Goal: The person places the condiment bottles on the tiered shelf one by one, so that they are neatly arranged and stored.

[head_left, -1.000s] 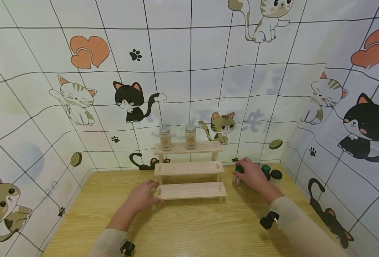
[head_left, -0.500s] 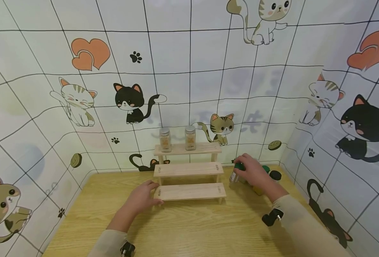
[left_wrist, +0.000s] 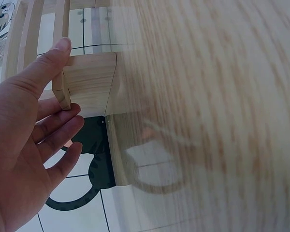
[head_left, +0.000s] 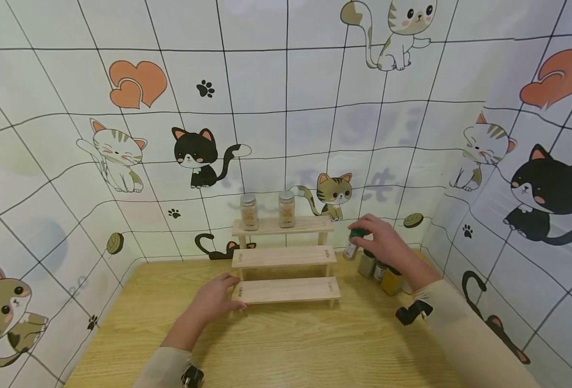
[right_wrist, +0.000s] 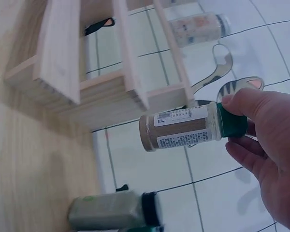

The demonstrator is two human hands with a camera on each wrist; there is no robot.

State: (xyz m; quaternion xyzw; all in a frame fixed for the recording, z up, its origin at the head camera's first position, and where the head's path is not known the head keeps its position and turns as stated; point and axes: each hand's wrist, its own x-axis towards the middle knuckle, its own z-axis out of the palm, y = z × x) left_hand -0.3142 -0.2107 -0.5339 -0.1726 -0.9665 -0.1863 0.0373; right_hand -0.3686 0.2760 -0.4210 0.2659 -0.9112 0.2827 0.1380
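Note:
My right hand (head_left: 385,245) pinches the green cap of a spice jar (right_wrist: 181,126) filled with brown powder and bearing a white label. The jar hangs slightly tilted above the table, just right of a three-tier wooden rack (head_left: 286,291). In the right wrist view, thumb and fingers wrap the cap. At the rack's lower left, my left hand (head_left: 213,299) holds the end of the bottom shelf, thumb on top and fingers beneath, as the left wrist view shows. Two silver-lidded glass jars, one at left (head_left: 249,214) and one near the middle (head_left: 287,210), stand on the top shelf.
Right of the rack, several jars stand together on the wood-grain table (head_left: 286,350), among them a grey-green one (head_left: 366,264) and a yellow one (head_left: 391,281). A cat-patterned tiled backdrop (head_left: 266,81) rises behind and at both sides.
My right hand has raised the green-capped jar up and slightly left, away from the other jars, which now show more. The left hand keeps its place on the rack.

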